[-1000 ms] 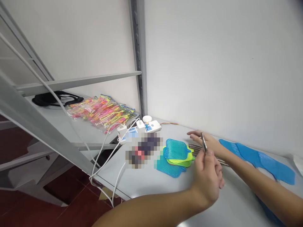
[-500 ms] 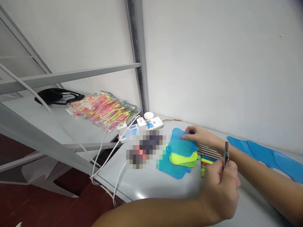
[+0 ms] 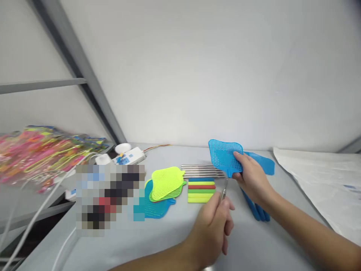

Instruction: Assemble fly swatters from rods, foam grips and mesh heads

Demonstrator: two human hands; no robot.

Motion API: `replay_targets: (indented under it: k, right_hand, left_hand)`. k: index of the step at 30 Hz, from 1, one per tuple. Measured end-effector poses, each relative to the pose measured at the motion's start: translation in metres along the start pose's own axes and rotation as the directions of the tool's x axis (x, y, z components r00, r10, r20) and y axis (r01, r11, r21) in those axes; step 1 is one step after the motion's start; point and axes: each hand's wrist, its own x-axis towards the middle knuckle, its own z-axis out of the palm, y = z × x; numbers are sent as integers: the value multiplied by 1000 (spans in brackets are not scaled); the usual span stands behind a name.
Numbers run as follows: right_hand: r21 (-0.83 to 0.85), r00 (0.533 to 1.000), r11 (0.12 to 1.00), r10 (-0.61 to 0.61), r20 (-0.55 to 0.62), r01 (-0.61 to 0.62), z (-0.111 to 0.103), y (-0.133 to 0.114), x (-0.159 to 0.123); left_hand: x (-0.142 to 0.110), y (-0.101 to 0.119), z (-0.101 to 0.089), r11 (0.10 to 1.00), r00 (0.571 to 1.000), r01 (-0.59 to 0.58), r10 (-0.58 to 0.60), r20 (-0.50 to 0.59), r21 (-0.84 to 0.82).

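Note:
My left hand (image 3: 211,226) is closed around a slim metal telescopic rod (image 3: 223,192) pointing upward. In my right hand (image 3: 252,175) is a blue fly swatter head (image 3: 224,153), pinched near its lower corner. The neck of this head is just above the rod's tip; whether they touch I cannot tell. To the left, a yellow swatter head (image 3: 167,182) overlies a green one (image 3: 176,192) and a blue one (image 3: 156,211). Several metal rods (image 3: 197,171) lie side by side behind a row of coloured handle grips (image 3: 200,191).
Partly behind my right hand lie more blue swatter heads (image 3: 266,164) and blue handles (image 3: 258,212). A white sheet (image 3: 318,177) covers the right side. At left are a power strip (image 3: 131,156), white cables (image 3: 36,218), a pixelated patch and bagged colourful items (image 3: 50,154) on a shelf.
My right hand has lifted the blue swatter head off the pile and carried it right, above the rod. My left hand still grips the rod. The view has turned right.

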Motion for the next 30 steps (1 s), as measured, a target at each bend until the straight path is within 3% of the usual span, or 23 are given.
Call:
replay_targets:
  k: [5,11,24,30]
  right_hand:
    - [146,975,979,163,-152,-141,-20,19,-10]
    - [77,979,996,66,-194,-52,-25,22,-19]
    - [33,975,999,49,-218,-43,-19,30,-26]
    - [98,974,993,83,-211,-64,-19,33,-27]
  left_hand:
    - [3,-3,-1,992,990,91,-99,102,82]
    - [5,-1,1,985,980,164,-168,105,45]
    - [4,3,-1,977,973,206,-211,92,60]
    - [6,1,-1,979,977,197,-201,77,54]
